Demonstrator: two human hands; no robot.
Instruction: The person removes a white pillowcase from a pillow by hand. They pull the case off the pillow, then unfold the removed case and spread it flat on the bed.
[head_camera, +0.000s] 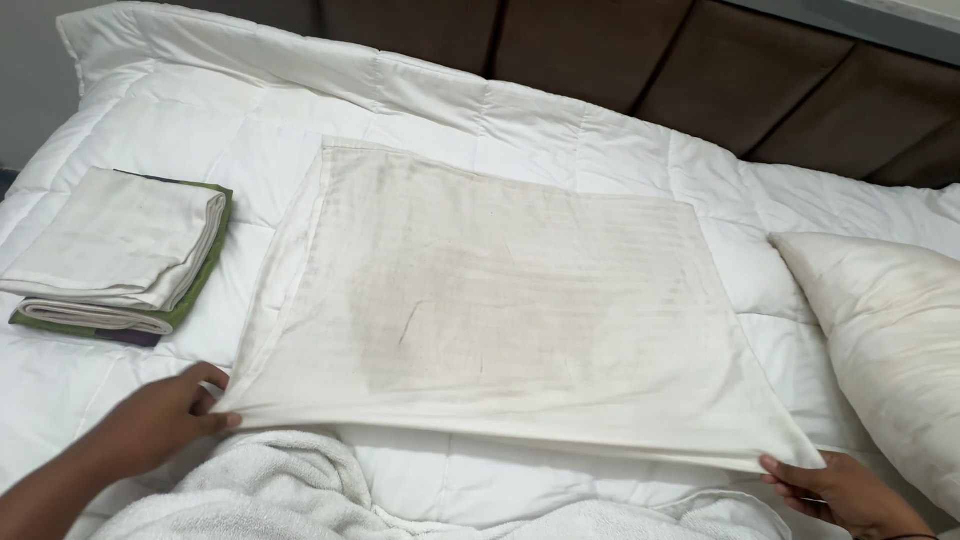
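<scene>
**Pillowcase held flat over bed by both near corners**

Nearest: white towel (300, 490) bunched along bottom edge, partly under the pillowcase's near hem. Left hand (165, 415) pinching near-left corner of pillowcase (500, 300), fingers curled shut on the fabric. Right hand (835, 488) pinching near-right corner, thumb on top, rest of the fingers under the cloth. Pillowcase off-white, thin, rectangular, stretched between hands and spread flat across middle of bed; near edge lifted slightly, far edge resting on quilt. Dull greyish-yellow staining across centre, faint horizontal crease lines toward far right, seamed border along left side. Underneath: white quilted duvet (560, 125) covering bed. Left, well apart: stack of folded cloths (120, 255), off-white over green and dark purple. Right: bare cream pillow (890, 340), yellowish marks. Farthest: brown padded headboard (700, 60).
</scene>
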